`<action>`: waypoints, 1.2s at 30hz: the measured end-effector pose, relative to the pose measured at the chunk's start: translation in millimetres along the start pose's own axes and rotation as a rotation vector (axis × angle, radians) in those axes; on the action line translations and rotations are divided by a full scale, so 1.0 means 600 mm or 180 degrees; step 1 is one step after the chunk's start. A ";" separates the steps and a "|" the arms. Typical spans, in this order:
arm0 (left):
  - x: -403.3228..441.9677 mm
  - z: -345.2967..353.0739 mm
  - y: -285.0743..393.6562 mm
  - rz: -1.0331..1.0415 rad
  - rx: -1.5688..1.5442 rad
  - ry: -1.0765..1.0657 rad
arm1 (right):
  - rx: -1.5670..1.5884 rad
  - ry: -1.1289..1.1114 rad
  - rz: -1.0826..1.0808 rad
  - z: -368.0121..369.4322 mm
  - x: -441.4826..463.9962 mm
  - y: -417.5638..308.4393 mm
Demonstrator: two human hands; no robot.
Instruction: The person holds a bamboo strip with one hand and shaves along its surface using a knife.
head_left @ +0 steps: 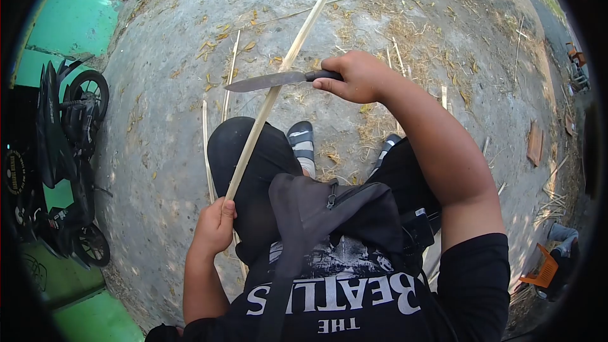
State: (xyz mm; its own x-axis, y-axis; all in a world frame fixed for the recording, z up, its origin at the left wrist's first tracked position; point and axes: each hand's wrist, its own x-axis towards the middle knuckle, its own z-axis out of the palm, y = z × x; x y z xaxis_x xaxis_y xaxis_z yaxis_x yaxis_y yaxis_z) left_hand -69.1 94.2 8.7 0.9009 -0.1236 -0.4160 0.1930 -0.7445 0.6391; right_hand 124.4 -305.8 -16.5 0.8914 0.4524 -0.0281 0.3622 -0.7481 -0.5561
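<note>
My left hand (214, 227) is closed round the near end of a long, pale bamboo strip (252, 140). The strip slants up and away over my left knee, its far end above the concrete. In my right hand (358, 77) is the dark handle of a knife (268, 81), gripped in closed fingers. The knife's broad grey blade lies across the strip at about its middle, tip pointing left. Whether the edge bites into the strip, I cannot tell.
Other thin strips (207, 145) lie on the concrete ground (164, 88) beside my legs, among dry leaves and shavings. A motorcycle (69, 158) stands at the left by a green wall (79, 16). A brown block (535, 142) and an orange chair (541, 269) are at the right.
</note>
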 end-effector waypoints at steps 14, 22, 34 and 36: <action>0.005 0.002 -0.002 0.0068 0.0026 0.0119 | 0.0267 0.0135 -0.0298 0.010 -0.004 -0.014; 0.005 -0.004 0.006 0.0062 0.0109 0.0023 | 0.0213 0.0255 0.0398 -0.020 0.008 0.032; 0.007 -0.003 -0.015 -0.0028 -0.0129 0.0013 | 0.0215 0.0179 0.0103 -0.012 0.007 0.014; 0.006 -0.007 -0.019 -0.0089 -0.0159 -0.0058 | 0.0190 -0.0018 0.0027 -0.006 -0.003 -0.014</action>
State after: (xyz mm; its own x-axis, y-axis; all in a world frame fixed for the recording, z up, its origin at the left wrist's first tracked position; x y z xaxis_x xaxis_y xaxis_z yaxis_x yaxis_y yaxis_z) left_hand -66.6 105.1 2.5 0.8878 -0.1155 -0.4455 0.2375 -0.7142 0.6584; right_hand 120.5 -302.0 -9.0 0.8926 0.4492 -0.0376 0.3377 -0.7217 -0.6043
